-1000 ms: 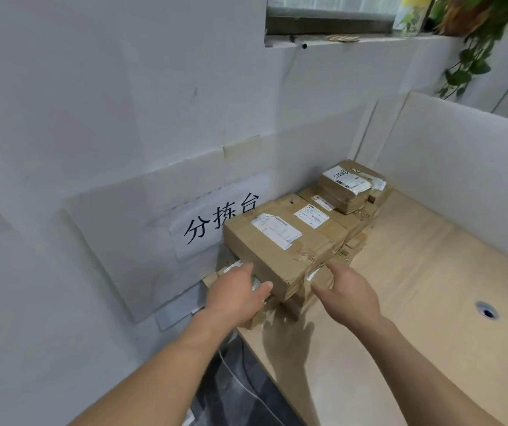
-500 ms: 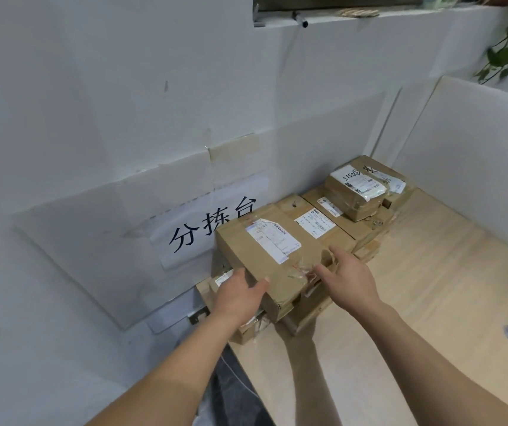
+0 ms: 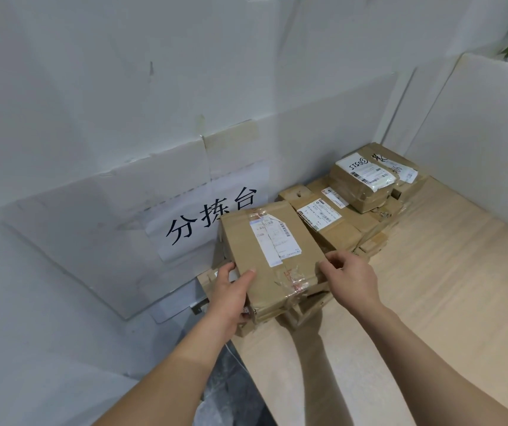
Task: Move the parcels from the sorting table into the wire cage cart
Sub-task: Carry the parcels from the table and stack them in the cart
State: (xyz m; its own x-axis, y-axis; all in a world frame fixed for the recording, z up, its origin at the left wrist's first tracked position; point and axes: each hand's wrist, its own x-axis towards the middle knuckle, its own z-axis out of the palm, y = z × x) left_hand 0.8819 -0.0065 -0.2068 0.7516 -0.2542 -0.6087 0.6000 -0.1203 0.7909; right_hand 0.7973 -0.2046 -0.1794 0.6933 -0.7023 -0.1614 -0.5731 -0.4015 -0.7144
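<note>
We grip the nearest parcel (image 3: pixel 274 256) from both sides on the sorting table (image 3: pixel 431 302): the left hand (image 3: pixel 231 298) wraps its near left corner, thumb on top and fingers curled down the side, while the right hand (image 3: pixel 352 282) clasps its right edge, fingers bent over the rim. The brown cardboard box is creased, with wrinkled clear tape carrying red print across its near end and a white shipping label with a barcode on top; the print is too small for us to read. It sits atop other flattened boxes at the table's left edge. Behind it lies a second labelled parcel (image 3: pixel 323 219), and farther back a small taped parcel (image 3: pixel 362 182) whose label seems to read "JTGO" upside down. On the wall, a paper sign (image 3: pixel 209 216) reads "分拣台".
</note>
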